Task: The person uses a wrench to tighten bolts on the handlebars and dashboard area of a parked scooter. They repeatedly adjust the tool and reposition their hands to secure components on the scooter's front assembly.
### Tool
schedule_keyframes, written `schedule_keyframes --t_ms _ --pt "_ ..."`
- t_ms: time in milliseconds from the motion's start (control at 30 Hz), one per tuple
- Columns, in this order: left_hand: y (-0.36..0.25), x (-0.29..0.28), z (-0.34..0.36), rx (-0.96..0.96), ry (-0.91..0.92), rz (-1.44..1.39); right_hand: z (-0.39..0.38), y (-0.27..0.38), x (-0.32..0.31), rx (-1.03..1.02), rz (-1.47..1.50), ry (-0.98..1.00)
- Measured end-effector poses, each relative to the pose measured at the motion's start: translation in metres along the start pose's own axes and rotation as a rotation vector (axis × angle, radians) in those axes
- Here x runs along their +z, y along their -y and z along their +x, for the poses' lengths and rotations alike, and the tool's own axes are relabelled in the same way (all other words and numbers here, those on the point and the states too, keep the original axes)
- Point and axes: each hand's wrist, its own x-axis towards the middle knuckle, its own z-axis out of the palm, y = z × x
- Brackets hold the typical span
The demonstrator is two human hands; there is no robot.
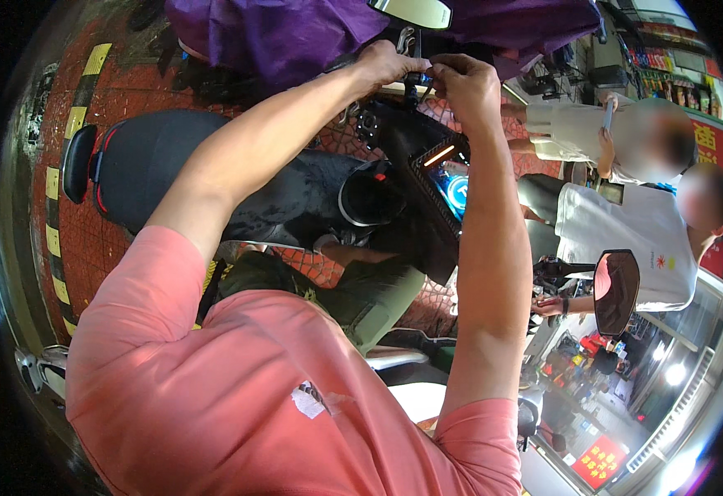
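Both my arms reach out to the handlebar area of a black scooter [295,186]. My left hand [384,64] is closed, its thumb and fingertips pinched together beside the bar. Close against it, my right hand [467,81] has its fingertips pinched too. Whatever is between the fingers is too small to make out. A shiny metal piece with a looped end [407,38] sticks up beside my left hand; its kind does not show. Just below my fingertips are dark handlebar parts [412,89]. A lit dashboard screen [454,192] glows blue near my right forearm.
A purple cover [283,33] drapes over something beyond my hands, with a mirror [417,11] above. Another mirror [616,291] stands right of my right arm. Two people in light shirts [622,240] are at the right. Red paving [142,78] and a yellow-black kerb [54,211] lie left.
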Motion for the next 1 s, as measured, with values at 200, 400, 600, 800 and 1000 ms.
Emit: schedule_keyframes --t_ms 200,400,600,800,1000 --pt "0.007 0.002 0.007 -0.064 0.058 -0.054 -0.002 0.002 0.007 -0.003 0.052 -0.007" --pt "0.03 0.012 0.023 -0.062 0.013 -0.104 -0.006 0.017 0.011 -0.199 -0.192 0.008" --pt "0.041 0.014 0.035 -0.2 0.147 -0.081 -0.013 0.034 0.022 -0.39 -0.362 0.101" --pt "0.026 0.01 0.017 -0.279 0.175 -0.328 -0.017 0.027 0.024 -0.329 -0.371 -0.054" --pt "0.012 0.0 0.001 -0.168 0.106 -0.284 -0.03 0.032 0.039 -0.239 -0.44 -0.238"
